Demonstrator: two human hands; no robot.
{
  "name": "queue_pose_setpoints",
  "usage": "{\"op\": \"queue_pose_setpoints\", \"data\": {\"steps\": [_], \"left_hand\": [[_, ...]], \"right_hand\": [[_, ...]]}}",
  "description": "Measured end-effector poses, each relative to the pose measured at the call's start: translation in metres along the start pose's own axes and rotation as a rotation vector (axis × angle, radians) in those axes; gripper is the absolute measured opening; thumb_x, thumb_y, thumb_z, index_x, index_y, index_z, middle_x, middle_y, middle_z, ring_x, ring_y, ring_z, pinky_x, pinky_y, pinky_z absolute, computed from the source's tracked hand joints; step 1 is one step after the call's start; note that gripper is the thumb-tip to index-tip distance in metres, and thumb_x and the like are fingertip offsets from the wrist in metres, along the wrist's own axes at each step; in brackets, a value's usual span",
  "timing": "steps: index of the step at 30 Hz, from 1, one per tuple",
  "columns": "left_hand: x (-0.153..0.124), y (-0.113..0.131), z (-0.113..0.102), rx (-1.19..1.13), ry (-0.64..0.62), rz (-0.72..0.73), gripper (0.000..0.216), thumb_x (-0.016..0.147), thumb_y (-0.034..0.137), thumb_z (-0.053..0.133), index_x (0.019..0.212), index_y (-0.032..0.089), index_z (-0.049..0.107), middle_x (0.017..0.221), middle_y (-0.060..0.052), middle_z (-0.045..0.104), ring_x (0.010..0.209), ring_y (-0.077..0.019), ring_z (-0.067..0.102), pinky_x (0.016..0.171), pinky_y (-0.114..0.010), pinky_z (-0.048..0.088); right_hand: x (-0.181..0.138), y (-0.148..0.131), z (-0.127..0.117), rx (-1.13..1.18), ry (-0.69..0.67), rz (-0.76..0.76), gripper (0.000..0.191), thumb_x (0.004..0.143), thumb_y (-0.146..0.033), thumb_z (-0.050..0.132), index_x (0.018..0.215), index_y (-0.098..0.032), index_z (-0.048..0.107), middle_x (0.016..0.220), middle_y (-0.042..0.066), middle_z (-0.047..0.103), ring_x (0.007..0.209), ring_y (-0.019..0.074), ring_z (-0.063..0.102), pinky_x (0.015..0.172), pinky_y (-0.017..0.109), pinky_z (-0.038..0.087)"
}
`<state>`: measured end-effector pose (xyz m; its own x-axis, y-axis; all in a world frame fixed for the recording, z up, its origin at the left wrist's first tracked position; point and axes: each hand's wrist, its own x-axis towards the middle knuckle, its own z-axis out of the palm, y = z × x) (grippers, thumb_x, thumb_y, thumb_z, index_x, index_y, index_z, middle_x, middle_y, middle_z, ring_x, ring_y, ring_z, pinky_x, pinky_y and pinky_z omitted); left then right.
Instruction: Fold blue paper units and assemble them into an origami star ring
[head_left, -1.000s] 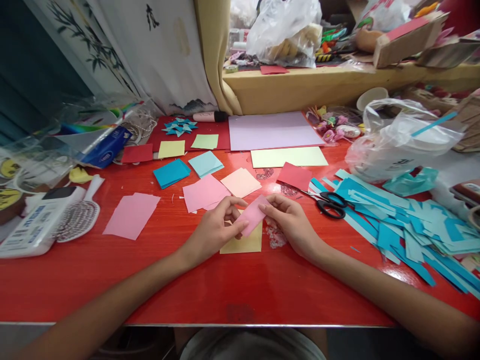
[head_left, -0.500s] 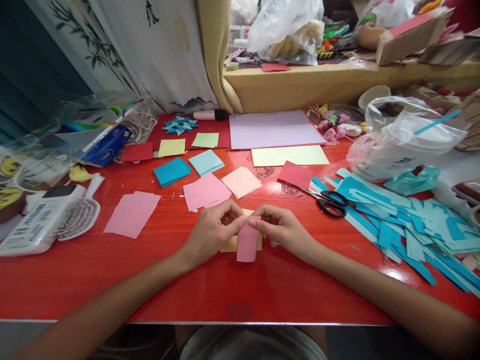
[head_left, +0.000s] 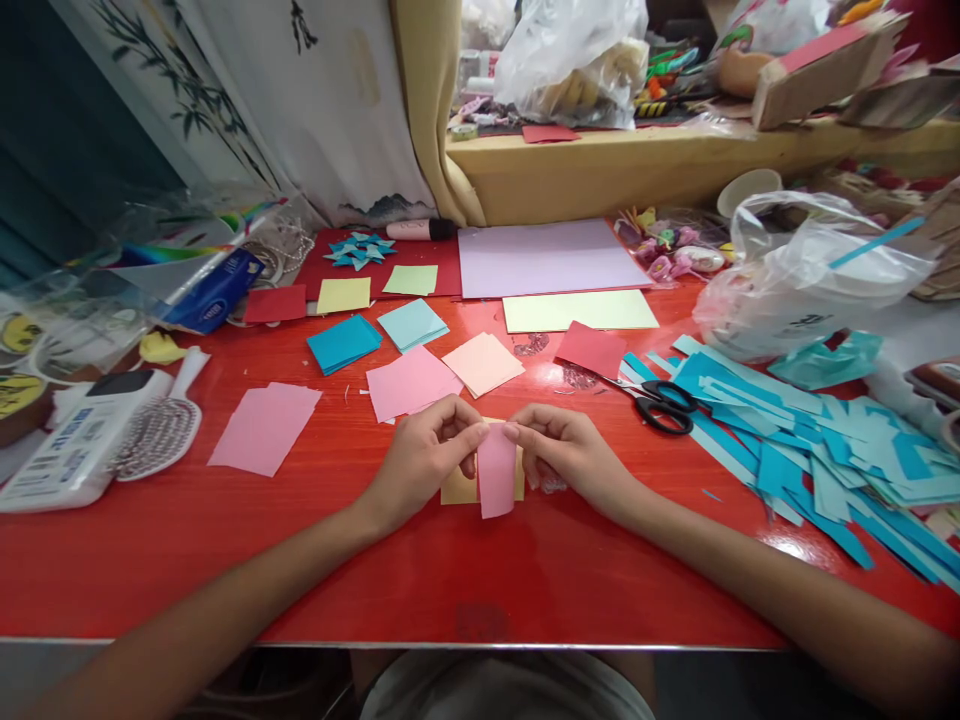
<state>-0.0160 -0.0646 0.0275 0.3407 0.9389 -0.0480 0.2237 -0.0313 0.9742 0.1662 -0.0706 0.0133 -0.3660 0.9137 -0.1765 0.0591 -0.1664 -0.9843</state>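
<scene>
Between my two hands hangs a narrow pink piece of paper [head_left: 496,475], its lower end curling slightly. My left hand [head_left: 431,455] pinches its upper left corner with thumb and fingertips. At the upper right corner, my right hand [head_left: 574,460] holds it in the same kind of pinch. Beneath it, flat on the red table, lies a yellow-tan paper [head_left: 459,490], partly covered by the hands and the pink piece. Just beyond my hands are a stack of pink paper squares [head_left: 409,385] and a stack of peach squares [head_left: 484,365].
Black-handled scissors [head_left: 664,408] touch a red paper square [head_left: 592,348] at right, beside a heap of blue paper strips [head_left: 832,440]. More pink squares [head_left: 266,428] lie left, near a hairbrush [head_left: 161,430] and a white bottle [head_left: 82,440]. Folded blue stars [head_left: 358,250] sit at the back.
The pink paper has shifted slightly up and right, and now shows fully between my hands. My fingertips have moved apart to its two upper corners.
</scene>
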Motion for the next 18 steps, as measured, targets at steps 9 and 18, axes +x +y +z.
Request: {"op": "queue_pose_setpoints", "data": {"steps": [9, 18], "left_hand": [[0.0013, 0.0007, 0.0006, 0.107, -0.084, 0.014, 0.02, 0.084, 0.036, 0.052, 0.078, 0.016, 0.053, 0.065, 0.002, 0.054, 0.055, -0.0077, 0.05, 0.051, -0.02, 0.04], [0.0017, 0.0024, 0.0019, 0.309, -0.061, 0.121, 0.016, 0.085, 0.03, 0.05, 0.076, 0.017, 0.052, 0.073, 0.001, 0.055, 0.063, -0.0086, 0.05, 0.056, -0.021, 0.04]], "right_hand": [[-0.0029, -0.0009, 0.0025, -0.049, -0.006, -0.055, 0.028, 0.083, -0.043, 0.054, 0.073, -0.017, 0.05, 0.054, -0.005, 0.051, 0.043, 0.0059, 0.05, 0.041, 0.017, 0.034], [-0.0052, -0.002, 0.0012, -0.19, -0.054, -0.085, 0.026, 0.087, -0.038, 0.049, 0.074, -0.016, 0.054, 0.055, -0.004, 0.051, 0.043, 0.0064, 0.049, 0.043, 0.019, 0.035]]}}
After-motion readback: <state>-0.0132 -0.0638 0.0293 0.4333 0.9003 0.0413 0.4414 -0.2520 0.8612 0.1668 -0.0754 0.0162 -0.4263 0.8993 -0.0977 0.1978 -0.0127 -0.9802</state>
